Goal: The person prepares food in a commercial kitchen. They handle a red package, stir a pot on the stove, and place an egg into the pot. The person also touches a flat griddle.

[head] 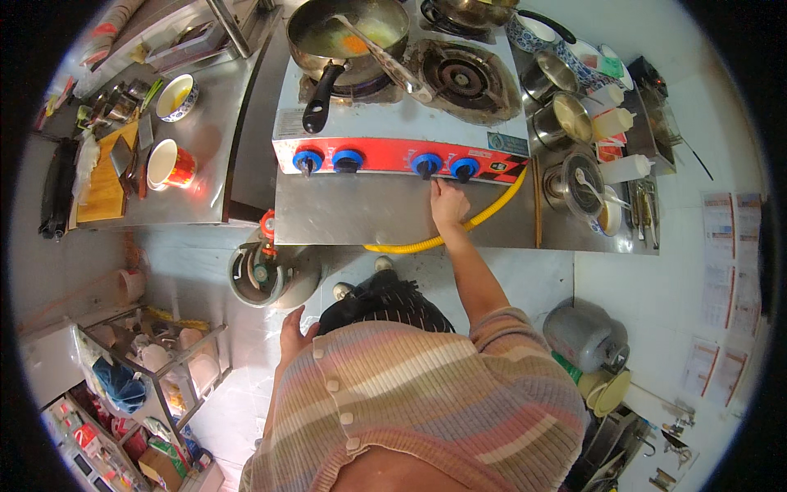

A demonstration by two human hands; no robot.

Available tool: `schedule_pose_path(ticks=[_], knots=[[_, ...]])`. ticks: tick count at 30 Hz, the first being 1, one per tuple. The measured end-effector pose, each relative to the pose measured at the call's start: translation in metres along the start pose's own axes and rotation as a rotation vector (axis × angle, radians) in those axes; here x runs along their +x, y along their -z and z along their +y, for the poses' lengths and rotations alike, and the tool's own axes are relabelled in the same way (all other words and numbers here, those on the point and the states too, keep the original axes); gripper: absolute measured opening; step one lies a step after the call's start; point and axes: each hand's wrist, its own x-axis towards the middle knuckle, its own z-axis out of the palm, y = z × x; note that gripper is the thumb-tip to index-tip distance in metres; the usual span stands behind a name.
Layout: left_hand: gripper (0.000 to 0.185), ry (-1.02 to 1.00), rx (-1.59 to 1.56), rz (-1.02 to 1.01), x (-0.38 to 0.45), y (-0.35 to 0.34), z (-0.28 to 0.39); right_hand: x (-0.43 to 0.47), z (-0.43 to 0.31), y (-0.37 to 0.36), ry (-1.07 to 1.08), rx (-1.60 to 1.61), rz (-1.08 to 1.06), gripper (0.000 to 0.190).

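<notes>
My right hand (449, 204) reaches to the front of the gas stove, its fingertips at or just below a blue-and-black control knob (426, 166); whether they grip it I cannot tell. My left hand (296, 335) hangs low beside my body, fingers apart, holding nothing. On the left burner sits a wok (309, 60) with liquid and something orange in it, its black handle towards me. A metal spatula (393, 69) lies across the wok's rim, its end over the stovetop (393, 120). The burner (462, 78) to its right bears no pan. Another pan (476, 13) stands behind.
A yellow hose (503, 200) curves below the stove's right side. Steel pots (562, 120), squeeze bottles (613, 123) and bowls crowd the right counter. On the left counter stand a paper tub (174, 166), a bowl (178, 98) and knives on a cutting board (104, 184). A gas cylinder (301, 277) stands on the floor.
</notes>
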Motion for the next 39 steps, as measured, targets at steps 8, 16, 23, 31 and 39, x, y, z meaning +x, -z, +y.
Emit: schedule_pose_path(ticks=[8, 16, 23, 31, 39], knots=[[0.055, -0.020, 0.006, -0.010, 0.007, -0.007, 0.003, -0.004, 0.010, -0.005, 0.176, -0.068, 0.046, 0.015], [0.053, -0.047, 0.001, 0.017, 0.022, -0.007, 0.010, 0.002, 0.010, 0.011, 0.239, -0.059, -0.363, 0.013], [0.052, -0.027, -0.056, 0.046, 0.028, -0.006, 0.024, 0.001, 0.020, 0.018, 0.367, 0.046, -0.322, 0.011], [0.051, 0.011, -0.072, 0.122, 0.015, -0.018, 0.010, 0.051, -0.064, 0.157, 0.429, 0.557, -0.102, 0.011], [0.051, 0.002, -0.071, 0.156, 0.020, -0.016, 0.017, 0.241, -0.182, 0.214, 0.672, 0.417, 0.002, 0.015]])
